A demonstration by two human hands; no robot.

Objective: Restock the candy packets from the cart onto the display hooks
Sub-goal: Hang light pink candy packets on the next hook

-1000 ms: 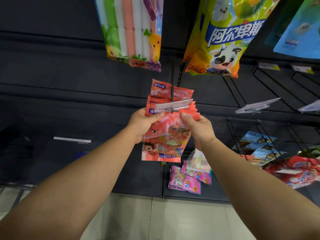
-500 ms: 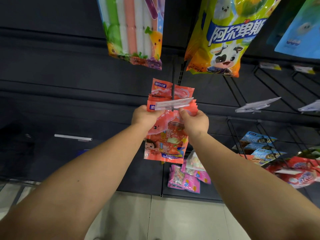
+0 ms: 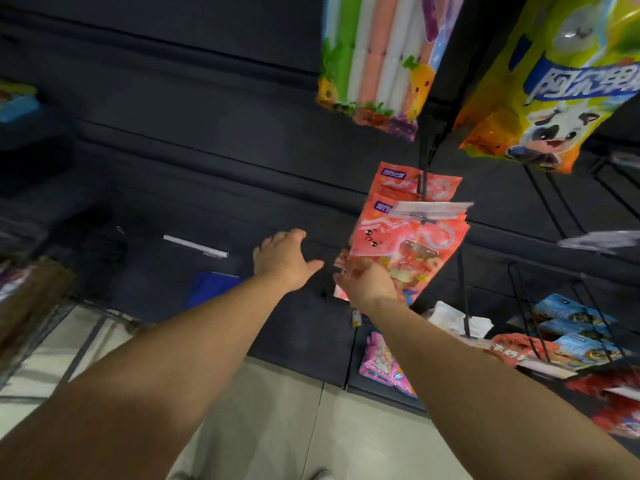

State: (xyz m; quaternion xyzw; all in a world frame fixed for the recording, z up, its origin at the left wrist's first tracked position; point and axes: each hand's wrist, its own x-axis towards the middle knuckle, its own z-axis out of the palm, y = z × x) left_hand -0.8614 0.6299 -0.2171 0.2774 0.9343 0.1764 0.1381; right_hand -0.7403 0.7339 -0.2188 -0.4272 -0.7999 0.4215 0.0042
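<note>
Head view: looking at a dark slatted display wall [image 3: 207, 109] filling most of the frame, with a pale tiled floor [image 3: 277, 410] running along below it.

Hanging at the top right, a big yellow bag with a cartoon cow [image 3: 554, 84]; beside it on the left, a bag of striped pastel sticks [image 3: 377, 57].

Hanging lower, between those two and under them, a bunch of red candy packets [image 3: 408, 233] on a black display hook [image 3: 423, 174], tilting with the bottom edge swung toward the left, a clear price tag holder [image 3: 429, 209] lying across the front packet.

Sitting at the lower right, blue packets [image 3: 575, 327] and red packets [image 3: 519, 351] on wire hooks; further down, pink packets [image 3: 384, 365] close to the floor.

Reaching forward, left hand [image 3: 282, 259] spread open, fingers apart, holding nothing, well to the left of the red candy packets. Reaching up beside it, right hand [image 3: 367, 282] loosely open with palm partly upward, fingertips at or just in front of the lower edge of the front packet; contact hard to judge through the blur, no closed grasp showing.

Showing at the far left edge, blurred wire frame [image 3: 38, 327], too smeared to identify.
</note>
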